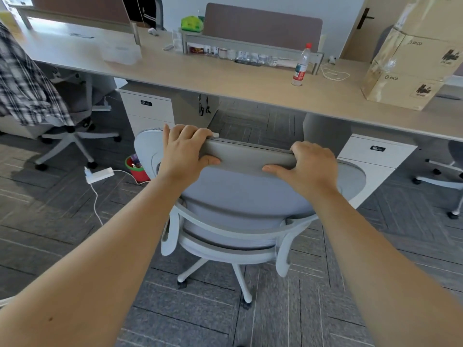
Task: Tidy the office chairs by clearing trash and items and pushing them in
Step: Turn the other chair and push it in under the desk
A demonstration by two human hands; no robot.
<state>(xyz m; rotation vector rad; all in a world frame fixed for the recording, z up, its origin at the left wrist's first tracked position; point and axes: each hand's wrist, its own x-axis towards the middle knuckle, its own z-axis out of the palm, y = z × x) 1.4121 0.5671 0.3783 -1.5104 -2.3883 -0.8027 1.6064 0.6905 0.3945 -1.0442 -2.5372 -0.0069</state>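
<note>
Gripping the top edge of the grey office chair (240,196), your left hand (185,151) and right hand (308,164) are both closed on its backrest, fingers over the far side and thumbs on the near face. You have the chair on the carpet, facing the tabletop (225,76) and just short of its near edge. On the tabletop: a plastic bottle (300,66) toward the right, cardboard boxes (411,61) at the right end.

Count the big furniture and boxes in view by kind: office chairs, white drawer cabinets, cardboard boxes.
Office chairs: 3, the grey mesh chair being held, a plaid-draped chair, one at the right edge
White drawer cabinets: 2
Cardboard boxes: 3
Total: 8
</note>
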